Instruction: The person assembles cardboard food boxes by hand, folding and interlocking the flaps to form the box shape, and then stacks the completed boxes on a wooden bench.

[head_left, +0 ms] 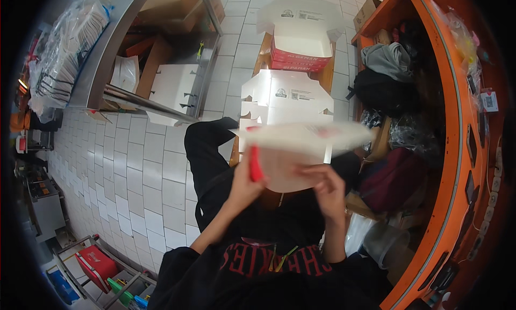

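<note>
A partly folded cardboard box (293,151), white with a red side, is up in front of me over my lap, blurred by motion. On its red side my left hand (248,182) is closed, with the thumb along the red edge. My right hand (327,190) has its fingers bent against the box's near right part, somewhat smeared. Just beyond lies a flat white cardboard blank (290,89) with cut notches, on a wooden bench (235,154). Farther along the bench stands a stack of red-sided boxes (301,62), the top one with its white lid (301,14) raised.
To the left is a metal shelf table (150,103) with white cardboard on its lower level and a bagged stack (70,52) on top. An orange shelf (454,149) on the right holds bags and clothes. At lower left, a red case (97,264) sits on a rack.
</note>
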Demonstrator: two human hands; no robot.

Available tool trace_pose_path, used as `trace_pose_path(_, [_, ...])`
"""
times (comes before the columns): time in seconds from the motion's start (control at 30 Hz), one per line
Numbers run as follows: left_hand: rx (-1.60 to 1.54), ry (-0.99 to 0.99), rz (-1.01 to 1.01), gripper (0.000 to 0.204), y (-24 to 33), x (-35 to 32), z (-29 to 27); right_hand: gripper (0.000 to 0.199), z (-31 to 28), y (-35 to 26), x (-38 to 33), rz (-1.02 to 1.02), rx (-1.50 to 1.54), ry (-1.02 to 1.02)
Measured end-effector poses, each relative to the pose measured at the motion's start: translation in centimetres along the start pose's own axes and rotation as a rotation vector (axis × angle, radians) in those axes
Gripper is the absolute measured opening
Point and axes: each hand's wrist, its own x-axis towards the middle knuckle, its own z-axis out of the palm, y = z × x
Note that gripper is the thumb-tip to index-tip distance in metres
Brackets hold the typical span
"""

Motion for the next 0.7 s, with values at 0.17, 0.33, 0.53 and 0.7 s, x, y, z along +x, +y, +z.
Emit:
trace_pose_path(0.17, [-0.550,0.120,-0.186,0.092,-0.9,0.9,-3.8,0.009,-6.6,4.1,-0.1,0.116,-0.361,0.397])
trace_pose_path(0.33, [-0.612,-0.052,-0.396,0.100,-6.1,-0.6,-6.6,0.103,-5.9,10.8,-5.1,0.407,0.447,-0.023])
trace_pose_path(0.53, [-0.324,-0.236,-0.071,0.107,-2.7,0.6,-4.8,0.088,-2.4,10.8,-3.4,0.443,0.234,-0.106])
trace_pose_path(0.7, [0.184,-0.185,0.057,0.080,-3.0,0.8,-4.2,0.058,-1.4,8.9,-1.3,0.664,-0.060,0.171])
